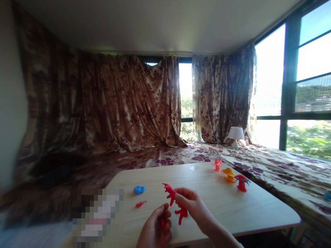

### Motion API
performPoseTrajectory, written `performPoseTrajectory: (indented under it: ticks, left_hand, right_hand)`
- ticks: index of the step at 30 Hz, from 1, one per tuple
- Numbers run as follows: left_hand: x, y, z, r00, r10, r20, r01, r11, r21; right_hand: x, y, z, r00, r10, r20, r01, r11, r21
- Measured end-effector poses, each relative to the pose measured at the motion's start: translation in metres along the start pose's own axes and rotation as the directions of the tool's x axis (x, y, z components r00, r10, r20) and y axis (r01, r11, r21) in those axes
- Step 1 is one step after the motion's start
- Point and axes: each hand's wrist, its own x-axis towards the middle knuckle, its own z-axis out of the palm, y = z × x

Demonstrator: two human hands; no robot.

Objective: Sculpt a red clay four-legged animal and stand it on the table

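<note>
Over the near part of the table, my right hand point(191, 203) pinches a red clay figure point(169, 193) between thumb and fingers. The figure looks like an animal, with thin legs and pointed bits at its head end. Its middle is hidden behind my fingers, and its rear legs hang below them. My left hand point(157, 225) is just to the left, its fingers curled around a small red piece of clay point(162, 223) that shows only in part. Beyond it on the tabletop lie a thin red clay scrap point(141, 204) and a blue clay lump point(139, 189).
Three clay figures stand along the table's point(204, 186) right side: a light red one point(217, 164), a yellow one point(229, 174) and a red one with blue strands point(241, 184). A pixelated patch covers the table's left edge. Behind are a flowered cloth, a white lamp point(236, 133) and curtains.
</note>
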Motion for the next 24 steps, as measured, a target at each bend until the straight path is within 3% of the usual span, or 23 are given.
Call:
performPoseTrajectory:
  ticks: [6,11,18,24]
  left_hand:
    - [0.000,-0.005,0.012,0.998,-0.010,0.057,0.004,0.994,0.108]
    - [-0.002,-0.007,0.012,0.996,-0.006,0.086,-0.006,0.990,0.143]
    - [-0.002,-0.010,0.010,0.987,-0.109,0.121,0.087,0.981,0.176]
    - [-0.006,-0.009,0.012,0.988,-0.090,0.129,0.070,0.986,0.153]
  right_hand:
    - [-0.002,-0.004,0.004,0.998,-0.050,0.027,0.050,0.999,-0.010]
    - [-0.001,0.003,0.005,0.996,-0.067,0.056,0.067,0.998,-0.006]
    - [-0.005,0.011,0.006,0.993,-0.041,0.107,0.042,0.999,-0.007]
    - [-0.007,0.008,0.005,0.989,-0.054,0.135,0.057,0.998,-0.018]
